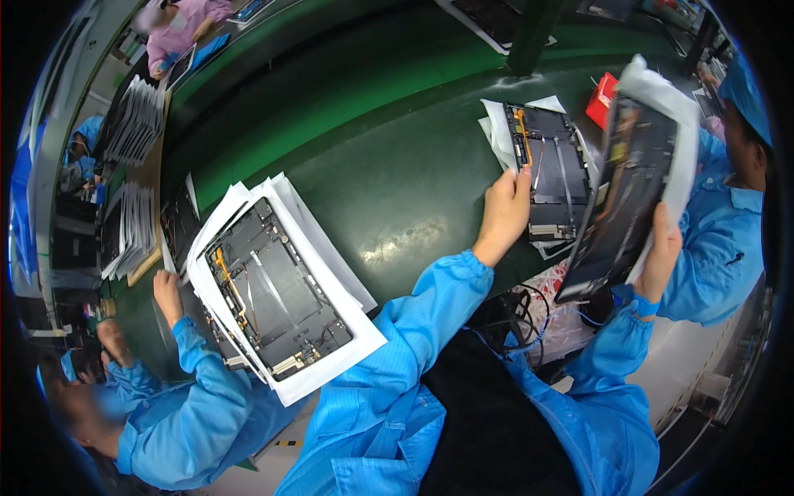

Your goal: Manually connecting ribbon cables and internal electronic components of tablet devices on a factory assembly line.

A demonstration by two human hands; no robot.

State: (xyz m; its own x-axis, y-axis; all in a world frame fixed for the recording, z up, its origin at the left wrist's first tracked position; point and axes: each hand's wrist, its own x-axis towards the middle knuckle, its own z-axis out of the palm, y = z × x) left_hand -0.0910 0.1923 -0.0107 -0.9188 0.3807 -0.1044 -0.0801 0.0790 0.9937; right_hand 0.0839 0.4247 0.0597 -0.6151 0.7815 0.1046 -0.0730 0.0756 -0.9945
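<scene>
My left hand [506, 213] is closed, thumb and fingers pinching the left edge of an opened tablet housing [558, 169]. That housing has a black inside, an orange flex cable and silvery strips, and it lies on white sheets over the table. To its right my right hand [659, 252] grips a second tablet housing [624, 194], raised and tilted steeply, its details smeared by motion. A white foam sheet [678, 132] backs this raised housing. On my left side sits a stack of similar tablet housings [277, 285] interleaved with white sheets, touched by neither of my hands.
The green table [397, 207] runs across in front of me. A red box [602, 101] stands behind the housings, near a dark post [529, 41]. Co-workers in blue sit at left [186, 413] and right [715, 240]. Upright sheeted stacks [132, 198] stand far left; cables [525, 322] hang below the edge.
</scene>
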